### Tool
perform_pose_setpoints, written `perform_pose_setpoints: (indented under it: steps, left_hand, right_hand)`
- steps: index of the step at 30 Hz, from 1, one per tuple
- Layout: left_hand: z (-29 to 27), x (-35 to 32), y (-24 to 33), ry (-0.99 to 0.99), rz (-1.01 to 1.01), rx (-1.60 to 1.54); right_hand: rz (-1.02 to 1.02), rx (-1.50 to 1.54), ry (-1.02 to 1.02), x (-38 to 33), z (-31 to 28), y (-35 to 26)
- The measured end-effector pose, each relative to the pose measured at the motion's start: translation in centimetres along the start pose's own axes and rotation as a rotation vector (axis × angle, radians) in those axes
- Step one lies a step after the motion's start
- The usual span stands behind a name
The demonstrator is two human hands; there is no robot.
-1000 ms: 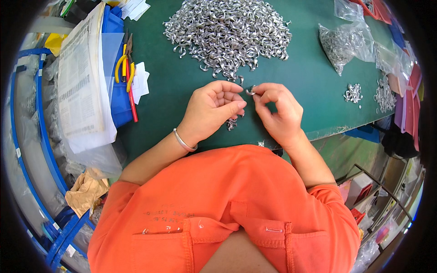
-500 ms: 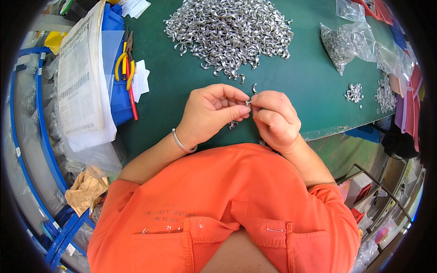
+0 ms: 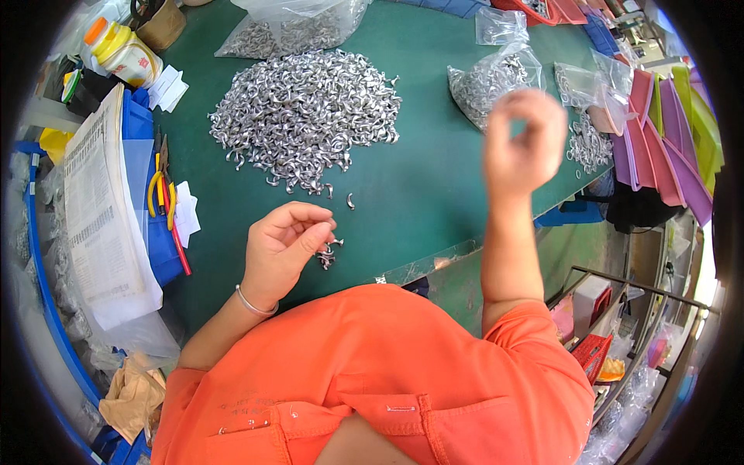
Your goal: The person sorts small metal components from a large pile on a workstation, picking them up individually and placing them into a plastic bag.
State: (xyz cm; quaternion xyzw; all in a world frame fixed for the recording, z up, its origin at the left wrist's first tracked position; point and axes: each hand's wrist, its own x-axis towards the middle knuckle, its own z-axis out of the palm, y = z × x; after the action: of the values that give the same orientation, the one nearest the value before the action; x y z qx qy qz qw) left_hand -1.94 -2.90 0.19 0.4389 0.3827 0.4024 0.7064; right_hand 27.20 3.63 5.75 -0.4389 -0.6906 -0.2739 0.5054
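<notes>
Toward the near edge of the green table, my left hand (image 3: 288,246) is closed, thumb against fingertips. Whatever it grips is too small to make out. Just beyond the fingertips lies a little cluster of silvery metal pieces (image 3: 327,256). One loose curved metal piece (image 3: 351,201) rests a bit farther off. Beyond it spreads a big heap of the same curved metal pieces (image 3: 310,116). My right hand (image 3: 527,143) is raised at the right, smeared by motion, thumb and forefinger curved into a ring. It partly covers a clear bag of metal parts (image 3: 484,85).
Pliers with yellow handles (image 3: 159,190) and a blue tray with papers (image 3: 108,209) stand left. A large bag of parts (image 3: 298,31) lies behind the heap. At right are a small pile of rings (image 3: 589,147) and pink and purple bins (image 3: 647,139). A yellow jar (image 3: 124,54) stands far left.
My right hand has left my left hand and swung far out to the right, over the table. The view has shifted, so more of the table's far and right side shows.
</notes>
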Motion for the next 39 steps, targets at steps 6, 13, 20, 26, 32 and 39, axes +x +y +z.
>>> perform_pose_setpoints:
  steps: [6, 13, 20, 26, 32, 39]
  left_hand:
    - [-0.2, 0.0, -0.1, 0.142, -0.055, 0.047]
    - [-0.7, 0.2, 0.2, 0.161, -0.102, 0.022]
    - [-0.1, 0.6, -0.2, 0.062, -0.299, -0.075]
    - [-1.2, 0.5, -0.4, -0.037, -0.234, -0.154]
    - [-0.3, 0.1, -0.1, 0.086, 0.152, 0.19]
    - [-0.2, -0.3, -0.1, 0.095, 0.286, 0.392]
  right_hand:
    - [0.131, -0.239, -0.108, -0.7, -0.5, 4.1]
    - [0.295, 0.678, -0.796, -7.1, 2.2, -8.6]
    - [0.416, 0.784, -0.649, -7.4, 1.8, -10.5]
    - [0.417, 0.846, -0.559, -6.5, 1.6, -11.9]
    - [0.46, 0.599, -0.734, -7.3, 3.9, -11.2]
    - [0.521, 0.549, -0.815, -7.8, 3.1, -11.1]
